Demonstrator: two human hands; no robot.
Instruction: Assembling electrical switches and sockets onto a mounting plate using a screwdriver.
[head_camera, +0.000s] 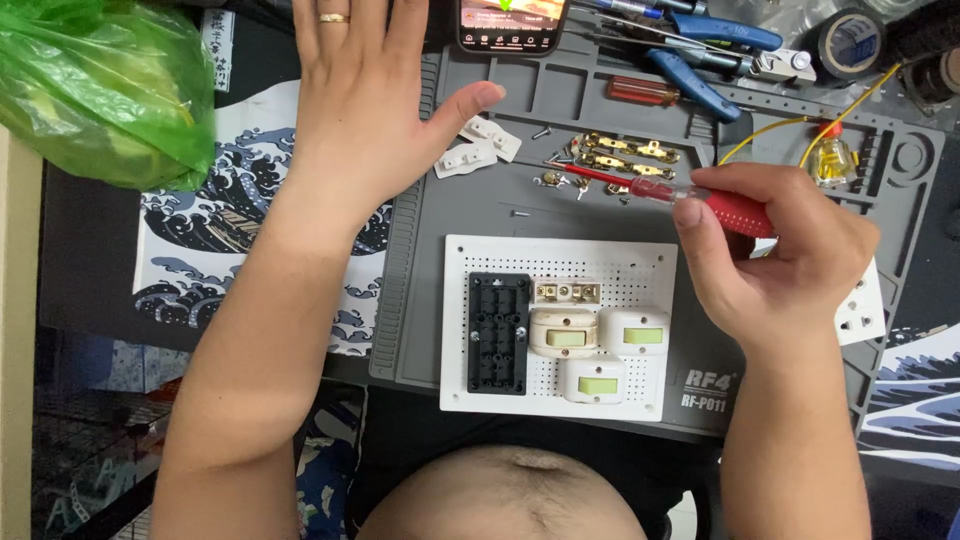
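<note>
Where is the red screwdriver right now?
In the head view, the red screwdriver is in the right hand, tip pointing left at the brass parts above the white board.

Left hand (360, 110): fingertips cut off by top edge. Phone (512, 25) also cropped there, only its lower part shows. Right hand (775, 255) hides the red screwdriver (690, 198) handle end and part of a white plate (862, 305). Small screws (560, 178) near the brass contacts (625, 155) too small to tell apart.
</note>
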